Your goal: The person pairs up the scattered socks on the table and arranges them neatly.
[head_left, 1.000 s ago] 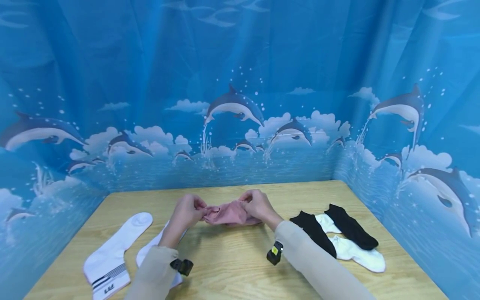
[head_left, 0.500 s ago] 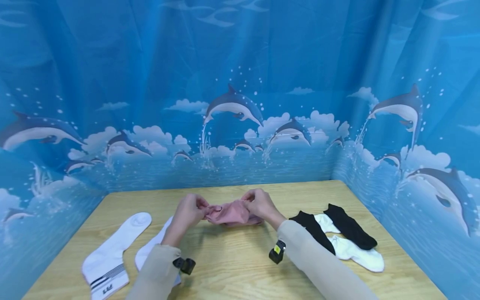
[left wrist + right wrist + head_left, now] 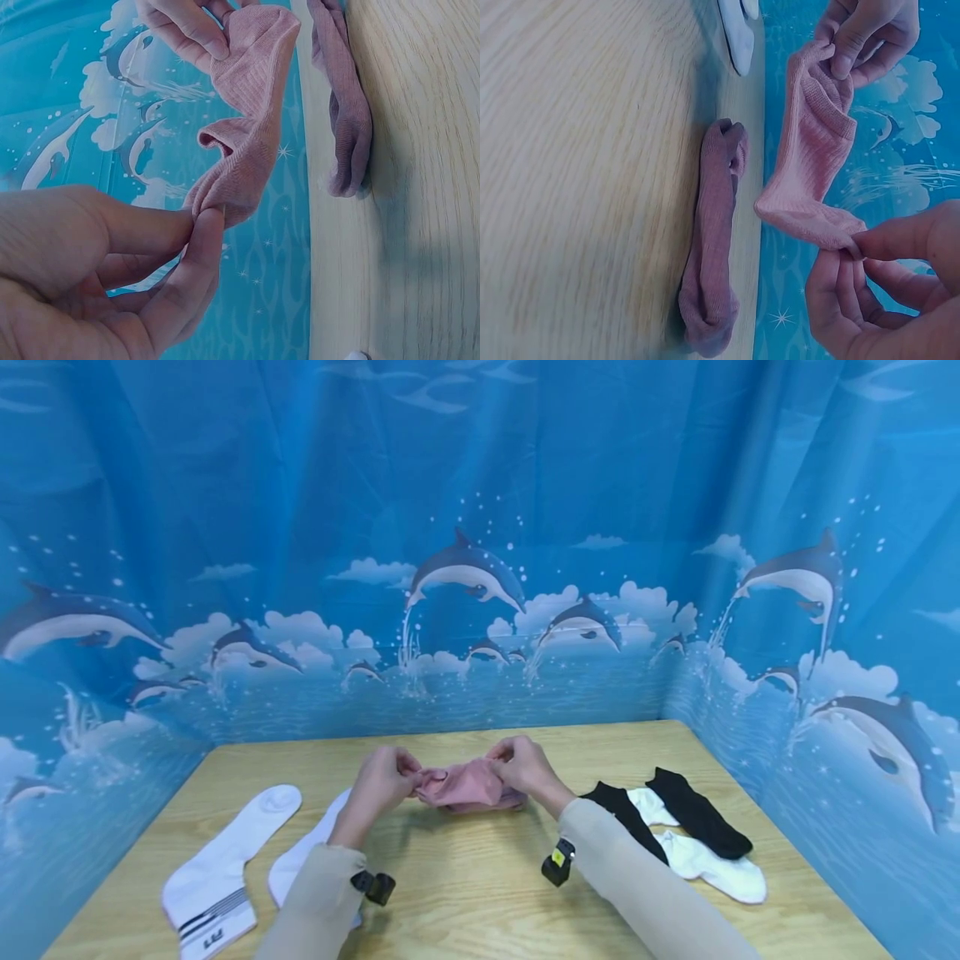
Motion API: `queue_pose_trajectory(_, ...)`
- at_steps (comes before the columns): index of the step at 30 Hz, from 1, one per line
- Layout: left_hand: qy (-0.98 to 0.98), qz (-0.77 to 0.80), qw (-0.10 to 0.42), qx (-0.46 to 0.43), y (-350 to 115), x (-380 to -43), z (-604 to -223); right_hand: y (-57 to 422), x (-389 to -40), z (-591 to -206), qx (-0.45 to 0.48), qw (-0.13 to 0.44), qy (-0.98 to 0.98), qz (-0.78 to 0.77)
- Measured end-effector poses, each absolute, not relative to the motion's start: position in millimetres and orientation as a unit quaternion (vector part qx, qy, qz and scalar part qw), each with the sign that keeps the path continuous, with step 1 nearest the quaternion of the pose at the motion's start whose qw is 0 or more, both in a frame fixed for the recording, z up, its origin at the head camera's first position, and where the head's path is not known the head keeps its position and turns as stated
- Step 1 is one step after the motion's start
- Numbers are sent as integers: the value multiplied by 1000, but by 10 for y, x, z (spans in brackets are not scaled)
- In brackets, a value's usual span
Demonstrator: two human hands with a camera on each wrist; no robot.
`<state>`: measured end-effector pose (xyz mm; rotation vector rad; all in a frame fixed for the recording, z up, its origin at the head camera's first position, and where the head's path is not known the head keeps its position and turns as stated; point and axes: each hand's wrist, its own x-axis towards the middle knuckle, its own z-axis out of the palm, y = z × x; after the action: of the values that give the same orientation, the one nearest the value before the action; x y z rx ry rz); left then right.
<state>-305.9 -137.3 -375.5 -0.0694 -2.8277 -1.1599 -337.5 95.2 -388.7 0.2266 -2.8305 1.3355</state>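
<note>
A pink sock (image 3: 463, 783) is held up between my two hands above the table. My left hand (image 3: 384, 781) pinches one end between thumb and fingers; in the left wrist view the folded cuff opening shows close to that grip. At the other end, the toe, my right hand (image 3: 522, 770) pinches the fabric. A second pink sock (image 3: 714, 240) lies on the wood under the held one, apart from both hands; in the head view it is mostly hidden.
White striped socks (image 3: 213, 868) lie at the left of the wooden table (image 3: 465, 893), one partly behind my left forearm. On the right, black socks (image 3: 697, 814) and white socks (image 3: 712, 868) overlap. A blue dolphin-print curtain (image 3: 480, 568) surrounds the table's back and sides.
Both hands keep their pinch on the pink sock and have shifted very slightly right. The rest of the scene drifts slightly left in view; the other socks stay in place.
</note>
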Motion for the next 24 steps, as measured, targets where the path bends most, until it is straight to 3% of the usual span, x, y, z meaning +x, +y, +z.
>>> queue_pose_trajectory(24, -918, -394, 42, -28, -1318, -3083, -3762, 1058, -3383, -3888, 52, -6, -896, 440)
